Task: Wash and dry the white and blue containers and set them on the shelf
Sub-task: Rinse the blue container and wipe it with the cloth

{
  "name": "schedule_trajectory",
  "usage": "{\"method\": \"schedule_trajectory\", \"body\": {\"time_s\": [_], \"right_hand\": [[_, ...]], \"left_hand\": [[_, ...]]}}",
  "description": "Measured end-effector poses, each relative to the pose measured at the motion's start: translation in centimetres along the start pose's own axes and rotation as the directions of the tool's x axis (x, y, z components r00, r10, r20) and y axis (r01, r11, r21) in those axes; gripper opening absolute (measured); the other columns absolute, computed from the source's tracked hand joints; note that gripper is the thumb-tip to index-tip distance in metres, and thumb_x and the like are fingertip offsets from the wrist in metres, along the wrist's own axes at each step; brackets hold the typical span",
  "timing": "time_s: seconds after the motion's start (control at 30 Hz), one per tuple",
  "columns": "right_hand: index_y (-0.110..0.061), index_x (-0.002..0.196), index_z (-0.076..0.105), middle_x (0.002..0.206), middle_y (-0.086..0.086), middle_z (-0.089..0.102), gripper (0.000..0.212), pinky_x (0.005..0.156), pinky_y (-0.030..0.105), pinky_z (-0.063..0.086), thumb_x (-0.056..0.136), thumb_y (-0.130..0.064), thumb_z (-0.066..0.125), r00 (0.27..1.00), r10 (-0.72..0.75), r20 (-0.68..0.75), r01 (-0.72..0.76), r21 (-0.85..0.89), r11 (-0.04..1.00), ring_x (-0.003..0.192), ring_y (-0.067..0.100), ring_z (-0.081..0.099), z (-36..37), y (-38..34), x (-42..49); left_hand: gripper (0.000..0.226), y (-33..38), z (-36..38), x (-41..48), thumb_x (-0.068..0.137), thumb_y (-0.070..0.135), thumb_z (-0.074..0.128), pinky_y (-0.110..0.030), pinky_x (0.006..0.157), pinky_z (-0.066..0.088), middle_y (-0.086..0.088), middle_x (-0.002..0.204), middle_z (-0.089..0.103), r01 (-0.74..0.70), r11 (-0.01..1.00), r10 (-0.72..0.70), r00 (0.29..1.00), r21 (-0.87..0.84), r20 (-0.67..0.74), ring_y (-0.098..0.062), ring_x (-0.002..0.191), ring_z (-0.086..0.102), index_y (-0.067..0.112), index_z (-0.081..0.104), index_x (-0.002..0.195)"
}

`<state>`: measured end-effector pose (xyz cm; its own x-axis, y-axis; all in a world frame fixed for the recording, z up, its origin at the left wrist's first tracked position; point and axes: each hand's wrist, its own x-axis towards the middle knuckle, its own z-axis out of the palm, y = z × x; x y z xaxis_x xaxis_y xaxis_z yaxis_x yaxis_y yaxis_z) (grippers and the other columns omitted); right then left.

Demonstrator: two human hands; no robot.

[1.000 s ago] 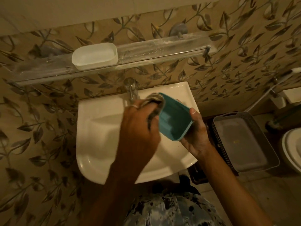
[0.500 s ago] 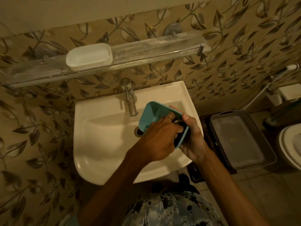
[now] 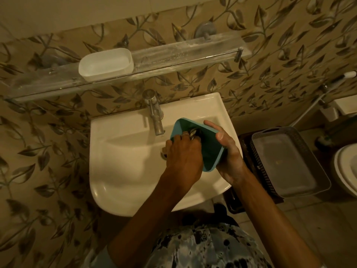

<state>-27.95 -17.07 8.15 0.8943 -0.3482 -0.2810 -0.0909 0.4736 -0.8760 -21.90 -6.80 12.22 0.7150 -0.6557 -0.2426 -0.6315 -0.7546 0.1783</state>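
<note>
Over the white sink [image 3: 123,163], right of centre: blue container [image 3: 209,149], tilted on its side, opening turned left and toward the viewer, held above the basin just right of the chrome tap [image 3: 155,117]. Right hand [image 3: 229,149] wrapped around the container's right outer wall, thumb hooked over the near-right rim, fingertips showing along the far rim — clasped firmly on the container. Left hand [image 3: 183,157] reaching into the opening, fingers curled around a dark, crumpled cloth [image 3: 194,132] pressed against the inner wall; a ring visible on one finger. Only a small part of the cloth visible past the knuckles. Drain mostly hidden behind the left wrist.

Farther back, on the wall: clear glass shelf [image 3: 193,53], running left to right above the tap. White container [image 3: 105,64] upright on the shelf's left half, opening up, well apart from the blue one.

Right of the sink, lower down: grey basket [image 3: 289,163] with a woven-pattern wall, resting on something dark. Far right edge: part of a white toilet [image 3: 345,169]. Leaf-patterned tiles [image 3: 38,151] across the wall behind and to the left. Near bottom: mottled blue-and-black clothing [image 3: 202,248] between the two forearms.
</note>
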Motion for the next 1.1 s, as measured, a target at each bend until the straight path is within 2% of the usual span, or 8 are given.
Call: {"method": "schedule_trajectory", "body": {"time_s": [0.17,0.27,0.4,0.5,0.6,0.7,0.93,1.1], "right_hand": [[-0.01,0.136,0.049,0.13,0.014,0.056,0.087,0.093,0.037,0.051,0.06,-0.049,0.066,0.997,-0.078,-0.007,0.077,-0.04,0.996,0.12,0.032,0.055,-0.3,0.8,0.6],[-0.007,0.135,0.048,0.127,0.014,0.056,0.094,0.089,0.033,0.052,0.058,-0.052,0.076,0.997,-0.079,-0.009,0.079,0.039,0.996,0.116,0.027,0.057,-0.3,0.9,0.8],[-0.008,0.137,0.047,0.134,0.018,0.052,0.078,0.094,0.036,0.05,0.069,-0.044,0.064,0.993,-0.109,-0.038,0.11,0.044,0.993,0.123,0.032,0.053,-0.7,0.7,1.2],[-0.008,0.138,0.044,0.136,0.021,0.048,0.095,0.099,0.041,0.047,0.06,-0.052,0.075,0.996,-0.089,-0.027,0.09,0.04,0.995,0.123,0.033,0.05,-0.5,0.4,1.4],[-0.008,0.139,0.043,0.135,0.017,0.05,0.107,0.1,0.043,0.047,0.054,-0.063,0.077,0.997,-0.082,0.014,0.082,0.032,0.996,0.123,0.033,0.05,0.0,0.2,1.2],[-0.008,0.14,0.043,0.134,0.014,0.05,0.111,0.099,0.044,0.048,0.051,-0.065,0.078,0.994,-0.107,0.009,0.107,0.044,0.993,0.124,0.034,0.05,0.5,0.3,1.1],[-0.007,0.138,0.043,0.145,0.029,0.038,0.106,0.109,0.057,0.035,0.053,-0.06,0.079,0.995,-0.096,0.041,0.09,0.118,0.989,0.133,0.045,0.04,-0.3,-0.9,1.4],[-0.007,0.141,0.041,0.147,0.028,0.037,0.111,0.111,0.058,0.033,0.052,-0.061,0.081,0.995,-0.078,0.06,0.07,0.129,0.989,0.134,0.043,0.04,0.0,-1.0,1.2]], "left_hand": [[0.032,-0.1,-0.4,-0.5,0.083,0.015,0.062,-0.04,0.094,0.034,-0.003,0.115,0.061,-0.125,0.987,0.137,0.984,-0.103,0.113,-0.024,0.111,0.051,0.02,0.058,0.115],[0.021,0.3,-1.3,-0.6,0.083,0.009,0.057,-0.038,0.084,0.034,0.002,0.096,0.06,-0.23,0.951,0.267,0.947,-0.204,0.177,-0.023,0.098,0.055,0.023,0.06,0.098],[0.028,0.0,-1.6,-0.1,0.086,0.003,0.055,-0.039,0.085,0.04,0.001,0.099,0.063,-0.214,0.906,0.296,0.936,-0.365,0.189,-0.021,0.095,0.056,0.024,0.063,0.104],[0.027,0.7,-0.8,0.0,0.082,0.006,0.061,-0.04,0.086,0.036,-0.001,0.104,0.061,-0.181,0.946,0.197,0.98,-0.267,0.035,-0.024,0.105,0.054,0.022,0.06,0.104],[0.043,0.7,-0.6,0.8,0.08,0.015,0.068,-0.046,0.097,0.032,-0.01,0.127,0.051,-0.003,0.997,-0.002,0.998,-0.078,-0.06,-0.03,0.122,0.042,0.019,0.052,0.119],[0.048,-0.1,-1.3,1.8,0.079,0.017,0.07,-0.049,0.102,0.029,-0.012,0.133,0.048,0.091,0.991,-0.101,0.99,-0.103,-0.102,-0.032,0.127,0.039,0.018,0.05,0.123],[0.048,2.4,-1.7,0.1,0.076,0.004,0.067,-0.042,0.093,0.031,-0.005,0.132,0.044,-0.254,0.951,0.232,0.963,-0.176,-0.135,-0.025,0.121,0.039,0.025,0.057,0.118],[0.054,2.4,-1.6,-0.3,0.074,0.001,0.067,-0.044,0.092,0.029,-0.006,0.133,0.043,-0.271,0.962,0.262,0.949,-0.03,-0.174,-0.027,0.12,0.038,0.026,0.055,0.12]]}}
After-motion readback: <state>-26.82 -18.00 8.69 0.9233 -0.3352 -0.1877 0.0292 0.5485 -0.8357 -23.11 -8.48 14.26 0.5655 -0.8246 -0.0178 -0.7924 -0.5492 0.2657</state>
